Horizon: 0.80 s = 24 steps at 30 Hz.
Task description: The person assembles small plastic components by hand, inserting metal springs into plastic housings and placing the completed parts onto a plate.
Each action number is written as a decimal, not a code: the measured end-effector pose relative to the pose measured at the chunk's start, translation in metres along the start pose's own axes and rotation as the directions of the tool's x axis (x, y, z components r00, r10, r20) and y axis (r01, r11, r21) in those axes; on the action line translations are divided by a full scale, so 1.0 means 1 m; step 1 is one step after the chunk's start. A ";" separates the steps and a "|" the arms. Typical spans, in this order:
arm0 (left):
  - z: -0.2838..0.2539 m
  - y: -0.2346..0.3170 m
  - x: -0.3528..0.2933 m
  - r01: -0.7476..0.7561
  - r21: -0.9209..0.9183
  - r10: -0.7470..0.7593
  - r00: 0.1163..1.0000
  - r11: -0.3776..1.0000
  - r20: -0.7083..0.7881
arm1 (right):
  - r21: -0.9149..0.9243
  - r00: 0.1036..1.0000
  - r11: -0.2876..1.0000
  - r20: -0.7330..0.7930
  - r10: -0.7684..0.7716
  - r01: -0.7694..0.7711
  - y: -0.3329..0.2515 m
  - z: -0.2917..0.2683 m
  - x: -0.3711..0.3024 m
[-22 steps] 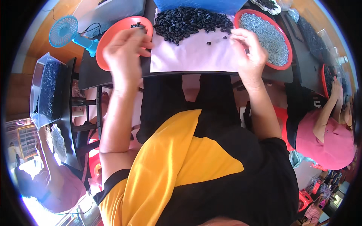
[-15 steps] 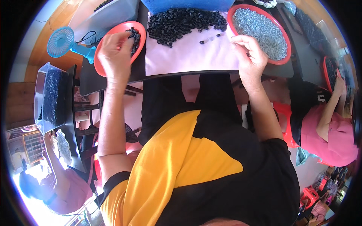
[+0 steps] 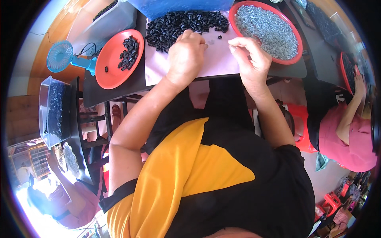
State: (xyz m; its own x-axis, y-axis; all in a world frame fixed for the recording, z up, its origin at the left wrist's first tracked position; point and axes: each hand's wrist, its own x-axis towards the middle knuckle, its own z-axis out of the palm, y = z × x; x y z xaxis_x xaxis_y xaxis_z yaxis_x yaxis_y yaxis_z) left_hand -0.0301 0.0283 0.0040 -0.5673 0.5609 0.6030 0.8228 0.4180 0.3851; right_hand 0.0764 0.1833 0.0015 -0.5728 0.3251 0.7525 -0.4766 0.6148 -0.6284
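Observation:
My left hand is over the pink cloth, its curled fingers at the near edge of a pile of small black plastic parts. What those fingertips hold, if anything, is hidden. My right hand is raised beside the red plate of small clear pieces, thumb and forefinger brought together; anything between them is too small to make out. One loose black part lies between my hands. To the left, a red plate holds several black parts, one lying apart from the group.
A blue bin stands behind the pile. At left are a blue fan, a translucent tub and a clear box of dark parts. One person sits at far left; another works at a red plate at far right.
My left hand has moved right from the left red plate to the black pile, uncovering the plate. My right hand stays near the plate of clear pieces. The view has shifted slightly.

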 end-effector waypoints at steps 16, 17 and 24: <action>-0.030 0.033 0.000 0.587 -0.809 -0.632 0.643 0.045 0.432 | 0.033 0.993 0.995 0.073 0.095 -0.098 -0.005 0.044 0.000; -0.030 0.034 0.002 0.627 -0.750 -0.648 0.663 0.208 0.375 | 0.035 0.993 0.994 0.070 0.098 -0.100 -0.004 0.045 0.000; -0.023 -0.029 0.034 0.076 0.092 -0.067 0.994 0.993 -0.091 | -0.127 0.998 0.991 0.057 0.037 -0.030 -0.005 0.044 0.000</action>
State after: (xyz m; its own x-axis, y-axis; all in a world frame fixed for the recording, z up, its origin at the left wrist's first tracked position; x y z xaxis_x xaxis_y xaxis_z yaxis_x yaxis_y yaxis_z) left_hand -0.0726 0.0187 0.0293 -0.6156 0.4641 0.6368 0.7706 0.5236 0.3634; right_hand 0.0495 0.1483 -0.0040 -0.6271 0.3067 0.7161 -0.3709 0.6908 -0.6206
